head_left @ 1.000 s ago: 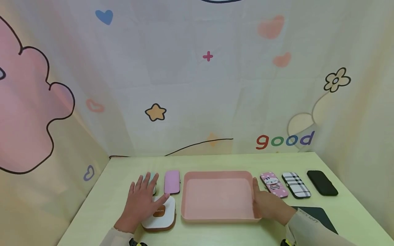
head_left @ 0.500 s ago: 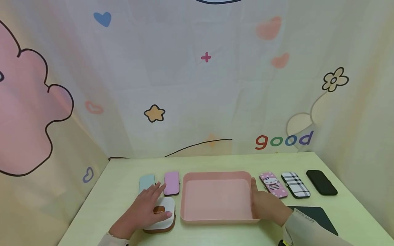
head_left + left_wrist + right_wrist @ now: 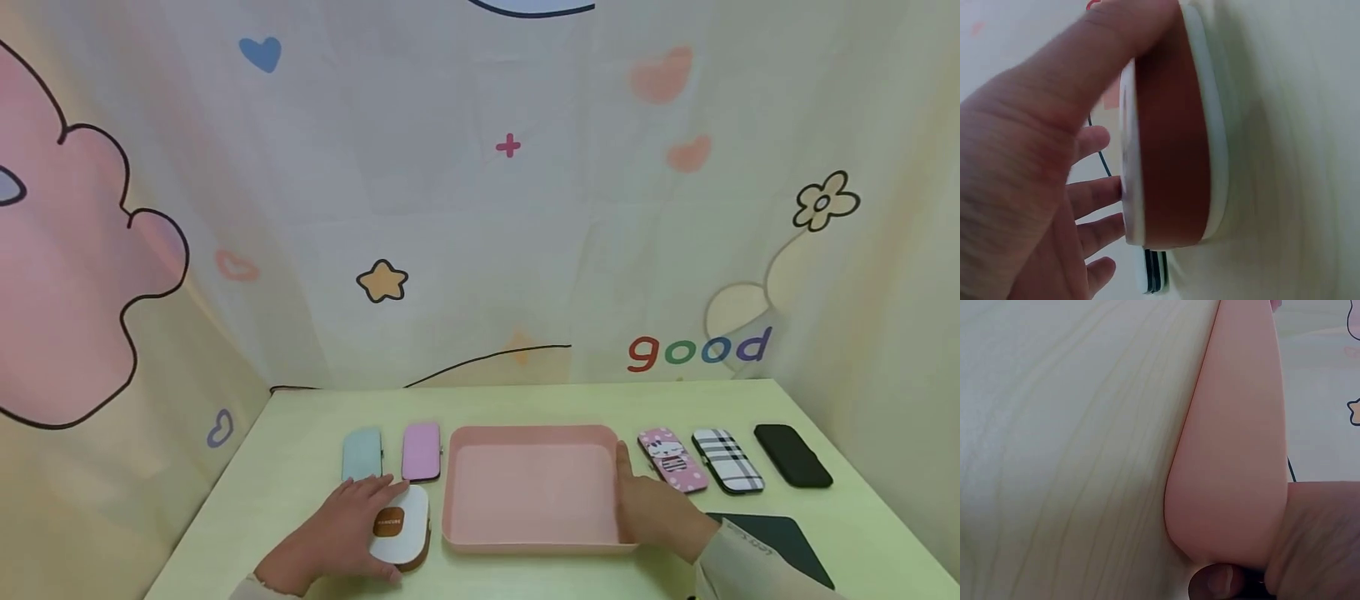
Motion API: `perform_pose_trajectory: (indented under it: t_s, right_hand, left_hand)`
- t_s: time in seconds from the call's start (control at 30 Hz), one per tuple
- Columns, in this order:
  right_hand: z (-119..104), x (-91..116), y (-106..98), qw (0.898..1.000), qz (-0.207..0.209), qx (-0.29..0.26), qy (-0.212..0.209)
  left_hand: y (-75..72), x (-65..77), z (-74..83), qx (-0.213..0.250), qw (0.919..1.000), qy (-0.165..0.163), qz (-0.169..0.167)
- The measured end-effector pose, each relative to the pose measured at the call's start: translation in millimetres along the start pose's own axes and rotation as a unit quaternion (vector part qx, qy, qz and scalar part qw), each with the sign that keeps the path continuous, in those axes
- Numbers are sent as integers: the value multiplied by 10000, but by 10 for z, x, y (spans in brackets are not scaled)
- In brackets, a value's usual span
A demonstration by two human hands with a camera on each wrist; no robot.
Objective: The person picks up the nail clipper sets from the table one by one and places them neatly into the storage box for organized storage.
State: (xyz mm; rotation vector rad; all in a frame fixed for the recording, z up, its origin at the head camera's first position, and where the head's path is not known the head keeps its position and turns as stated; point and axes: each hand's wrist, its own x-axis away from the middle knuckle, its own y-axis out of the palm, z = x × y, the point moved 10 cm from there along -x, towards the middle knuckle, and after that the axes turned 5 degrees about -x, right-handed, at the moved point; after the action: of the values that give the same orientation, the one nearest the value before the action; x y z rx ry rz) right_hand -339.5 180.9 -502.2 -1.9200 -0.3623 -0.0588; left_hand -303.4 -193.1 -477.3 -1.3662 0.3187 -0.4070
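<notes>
White box: lower left of the frame, brown-sided box (image 3: 408,533) lying flat on the table (image 3: 187,533), well left of the tray.
Left hand: (image 3: 341,525) spread wide over the box, thumb by its near side, fingers toward its far edge; I cannot tell whether it clasps it.
Pink tray: lower middle of the frame, tray (image 3: 532,500) flat on the table.
Right hand: (image 3: 660,512) holding the tray by its right side, over the rim.
Cases at left: 1 blue case (image 3: 362,450) and 1 purple case (image 3: 422,451), just above the box.
Cases at right: 1 rabbit case (image 3: 672,462), 1 plaid case (image 3: 728,461) and 1 black case (image 3: 793,456).
Lower right: dark sheet (image 3: 780,542), partly behind the sleeve (image 3: 750,567).
Backdrop: printed cloth (image 3: 450,183) reading "good".
</notes>
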Motion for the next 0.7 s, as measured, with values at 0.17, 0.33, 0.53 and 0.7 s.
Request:
perform_pose_trajectory:
  t_s: [0.17, 0.33, 0.53, 0.7]
  right_hand:
    - [24, 0, 16, 9999, -82, -22, 60]
    - [-1, -14, -5, 9999, -54, -106, 52]
    - [-45, 2, 8, 9994, 201, 62, -273]
    - [-16, 31, -21, 9992, 290, 113, -250]
  left_hand:
    - [73, -5, -7, 88, 9998, -77, -145]
    - [74, 11, -45, 196, 9994, -269, -123]
    - [124, 41, -75, 260, 9990, -340, -161]
    - [130, 7, -60, 172, 9992, -324, -128]
